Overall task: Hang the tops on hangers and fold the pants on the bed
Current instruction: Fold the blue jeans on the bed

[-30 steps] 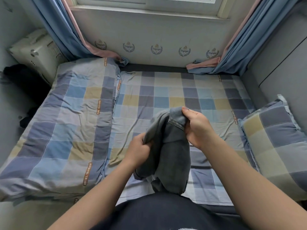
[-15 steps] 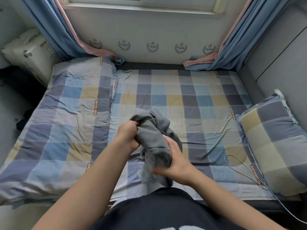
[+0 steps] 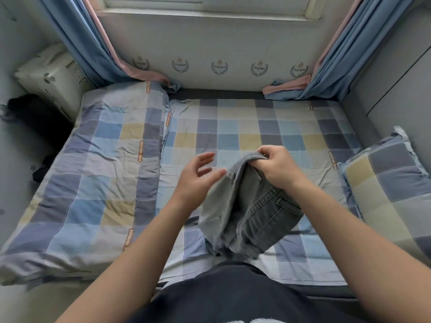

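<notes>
- Five crests (image 3: 219, 67) reading "Voyager" run along the wall (image 3: 233, 43) under the window (image 3: 210, 1); orange tags (image 3: 140, 150) on the bedding carry lettering too small to read.
- Grey jeans (image 3: 256, 213) hang bunched over the bed (image 3: 233, 127), between a folded duvet (image 3: 93, 171) and a pillow (image 3: 384, 183).
- Right hand (image 3: 277, 169) pinches their top edge, fingers (image 3: 263, 152) curled round it.
- Left hand (image 3: 196, 180), clenched on the bundle half a second ago, is now released, spread beside the cloth.

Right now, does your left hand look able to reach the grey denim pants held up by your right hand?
Probably yes: the open left hand hovers right beside the grey denim pants, with nothing between them, while the right hand grips their top edge.
</notes>
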